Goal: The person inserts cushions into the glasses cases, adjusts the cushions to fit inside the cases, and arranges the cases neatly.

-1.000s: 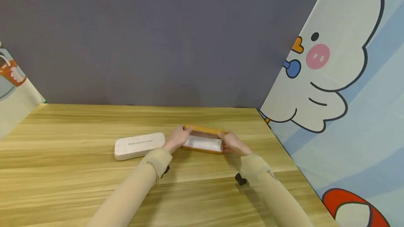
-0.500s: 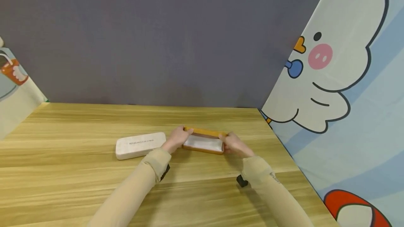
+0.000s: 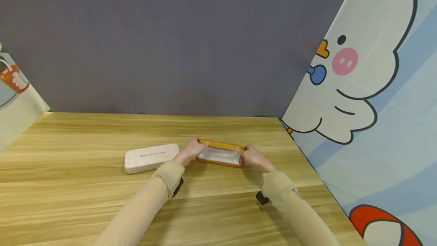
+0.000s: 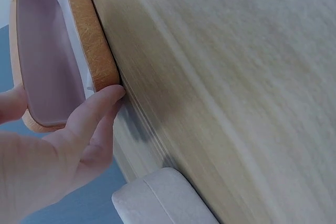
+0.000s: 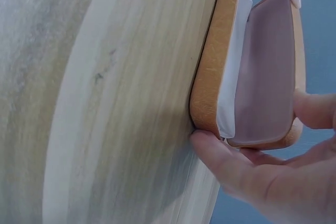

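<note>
An orange-brown glasses case (image 3: 222, 164) sits on the table with its hinged lid (image 3: 222, 145) partly raised at the back. Inside lies a folded white cloth (image 3: 220, 155), and the lid's lining (image 4: 44, 56) is mauve. My left hand (image 3: 191, 151) grips the case's left end, thumb on the lid's rim and fingers down at the base. At the other end, my right hand (image 3: 254, 158) holds it the same way, its thumb on the lid (image 5: 298, 51) and a fingertip at the base's corner.
A whitish case (image 3: 146, 161) printed "REFUELING FOR CHINA" lies to the left, right beside my left wrist. The wooden table (image 3: 218, 215) ends at a dark grey panel (image 3: 164, 48) behind. A cartoon-printed wall (image 3: 392, 155) runs along the right side.
The glasses case's lid has come down slightly, both thumbs moving with it, so less of its lining shows. The case base and the whitish case stay in place.
</note>
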Motion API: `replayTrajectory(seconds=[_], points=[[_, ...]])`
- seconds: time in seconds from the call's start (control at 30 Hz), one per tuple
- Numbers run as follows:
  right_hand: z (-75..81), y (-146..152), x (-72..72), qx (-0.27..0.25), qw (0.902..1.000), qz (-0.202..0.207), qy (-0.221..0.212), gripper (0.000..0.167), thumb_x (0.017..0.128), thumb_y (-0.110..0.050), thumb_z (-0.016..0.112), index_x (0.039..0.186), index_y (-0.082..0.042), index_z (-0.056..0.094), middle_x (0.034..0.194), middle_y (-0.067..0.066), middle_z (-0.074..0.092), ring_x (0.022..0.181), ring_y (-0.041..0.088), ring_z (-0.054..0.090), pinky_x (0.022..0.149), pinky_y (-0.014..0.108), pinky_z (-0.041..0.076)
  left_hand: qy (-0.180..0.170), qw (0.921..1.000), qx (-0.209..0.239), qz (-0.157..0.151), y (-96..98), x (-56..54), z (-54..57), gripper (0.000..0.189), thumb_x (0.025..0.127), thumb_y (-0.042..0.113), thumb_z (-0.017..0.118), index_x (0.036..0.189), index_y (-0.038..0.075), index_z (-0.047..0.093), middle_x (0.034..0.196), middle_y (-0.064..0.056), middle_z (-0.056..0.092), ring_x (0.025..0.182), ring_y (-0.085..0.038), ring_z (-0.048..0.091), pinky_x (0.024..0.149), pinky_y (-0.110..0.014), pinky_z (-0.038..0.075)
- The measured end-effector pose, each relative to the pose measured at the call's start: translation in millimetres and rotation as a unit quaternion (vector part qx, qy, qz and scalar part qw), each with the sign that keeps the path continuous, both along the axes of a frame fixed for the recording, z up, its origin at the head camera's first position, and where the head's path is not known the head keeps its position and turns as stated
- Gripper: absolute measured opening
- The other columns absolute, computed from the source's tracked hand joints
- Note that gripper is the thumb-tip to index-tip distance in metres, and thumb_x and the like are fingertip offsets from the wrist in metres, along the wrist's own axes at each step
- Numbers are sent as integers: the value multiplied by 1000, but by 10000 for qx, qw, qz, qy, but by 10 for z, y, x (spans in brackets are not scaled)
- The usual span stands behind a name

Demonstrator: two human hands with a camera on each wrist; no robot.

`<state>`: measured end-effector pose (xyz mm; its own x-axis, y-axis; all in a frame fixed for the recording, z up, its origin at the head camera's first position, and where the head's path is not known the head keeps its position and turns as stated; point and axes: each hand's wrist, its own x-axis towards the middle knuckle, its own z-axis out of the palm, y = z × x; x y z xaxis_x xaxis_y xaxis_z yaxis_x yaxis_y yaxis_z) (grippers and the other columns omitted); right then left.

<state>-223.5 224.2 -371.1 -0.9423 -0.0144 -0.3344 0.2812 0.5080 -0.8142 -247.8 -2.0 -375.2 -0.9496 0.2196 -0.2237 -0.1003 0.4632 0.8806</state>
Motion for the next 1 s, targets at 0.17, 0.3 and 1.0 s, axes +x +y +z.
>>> replayTrajectory(seconds=[0.17, 0.3, 1.0], points=[[-27, 11, 13, 188, 9997, 37, 152, 29, 103, -18, 43, 115, 7, 40, 79, 9, 53, 75, 18, 51, 74, 32, 49, -49, 10000, 66, -31, -11, -1, -26, 64, 99, 30, 50, 144, -9, 29, 145, -29, 39, 111, -30, 54, 92, -42, 50], [-49, 13, 38, 303, 9992, 60, 253, 43, 102, -18, 45, 129, 14, 35, 84, 11, 56, 74, 17, 51, 70, 27, 47, -142, 9998, 141, -85, -39, -13, -42, 64, 98, 28, 52, 144, -9, 28, 145, -30, 38, 93, -24, 53, 81, -36, 50], [-87, -2, 101, 401, 9984, 1, 410, 49, 100, -20, 49, 136, 10, 33, 75, 4, 49, 55, 10, 37, 53, 25, 35, 95, 9999, -47, -59, -30, 7, -55, 56, 96, 17, 56, 139, -11, 33, 137, -29, 46, 116, -33, 51, 99, -44, 46]])
